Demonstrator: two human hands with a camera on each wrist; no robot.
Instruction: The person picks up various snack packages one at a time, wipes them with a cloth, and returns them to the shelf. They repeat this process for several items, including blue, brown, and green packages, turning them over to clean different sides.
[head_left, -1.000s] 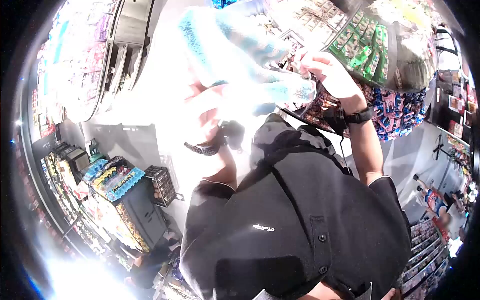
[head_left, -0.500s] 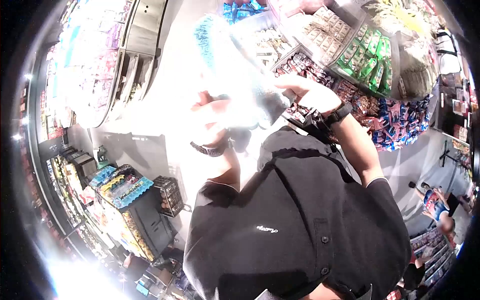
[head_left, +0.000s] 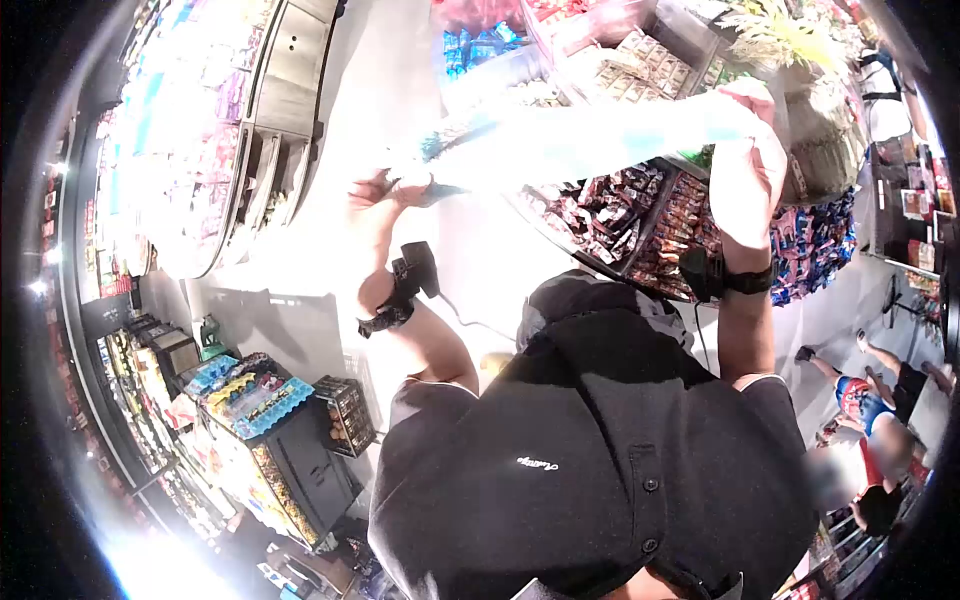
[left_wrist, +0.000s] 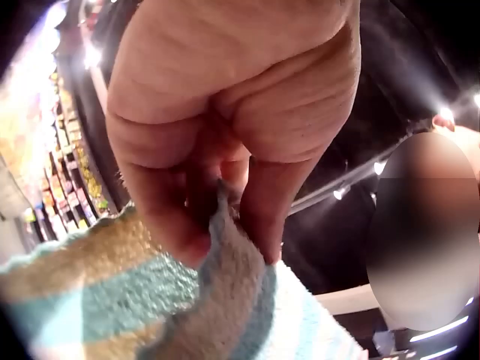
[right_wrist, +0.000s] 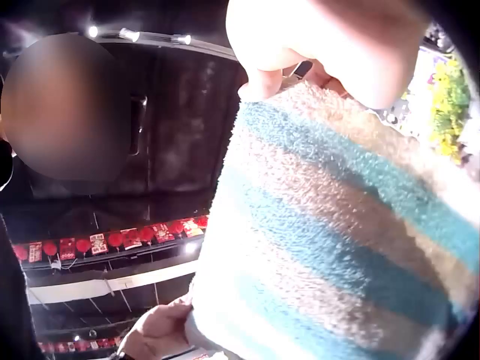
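A striped towel (head_left: 590, 140), blue and pale, is stretched between my two hands in the head view, much of it washed out by glare. My left hand (head_left: 385, 195) pinches one end of it. In the left wrist view, the thumb and fingers of that hand (left_wrist: 232, 120) close on a gathered corner of the towel (left_wrist: 232, 300). At the other end, my right hand (head_left: 750, 160) grips the cloth. The right wrist view has this hand (right_wrist: 330, 45) holding the top edge, with the terry towel (right_wrist: 315, 217) hanging below and my left hand (right_wrist: 157, 330) at its lower side.
Under the towel stands a round display with wrapped sweets (head_left: 610, 215) in compartments. Lit shelves (head_left: 175, 130) curve along the left. A dark cabinet (head_left: 300, 465) and a crate (head_left: 345, 415) stand at lower left. Other people (head_left: 865, 400) are at the right.
My hands have moved apart, the right one up and outward, the left slightly outward. The bunched towel is now drawn out lengthwise between them.
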